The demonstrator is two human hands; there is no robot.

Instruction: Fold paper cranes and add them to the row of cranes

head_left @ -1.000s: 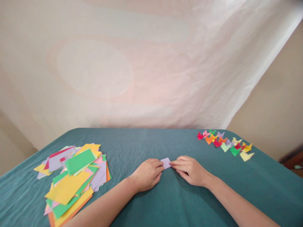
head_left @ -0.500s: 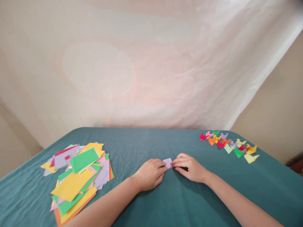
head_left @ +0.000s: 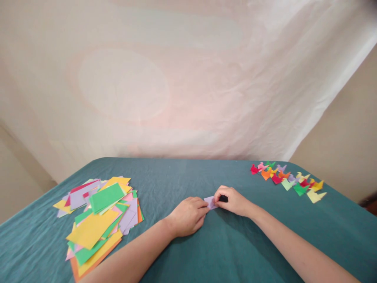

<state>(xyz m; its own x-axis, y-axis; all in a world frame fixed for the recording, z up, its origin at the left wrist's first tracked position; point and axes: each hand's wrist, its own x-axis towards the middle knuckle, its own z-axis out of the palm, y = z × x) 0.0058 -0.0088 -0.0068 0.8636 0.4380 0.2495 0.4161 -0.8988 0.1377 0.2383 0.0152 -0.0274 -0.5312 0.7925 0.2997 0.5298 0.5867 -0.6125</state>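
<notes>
A small folded piece of lilac origami paper (head_left: 209, 203) lies on the cloth between my two hands. My left hand (head_left: 190, 216) rests palm down, its fingers together and pressing the paper's left edge against the table. My right hand (head_left: 231, 199) pinches the right edge between thumb and curled forefinger. Fingertips cover both ends of the paper, so only its middle shows.
Loose sheets of coloured paper (head_left: 107, 197) lie heaped at the left on the teal tablecloth (head_left: 176, 177). At the far right stand several rows of small folded paper birds (head_left: 301, 189). A pale hanging sheet (head_left: 188, 78) closes off the back.
My right hand has lifted slightly, and its fingers have curled from stretched out into a pinch on the paper's right edge. My left hand has stayed on the left edge.
</notes>
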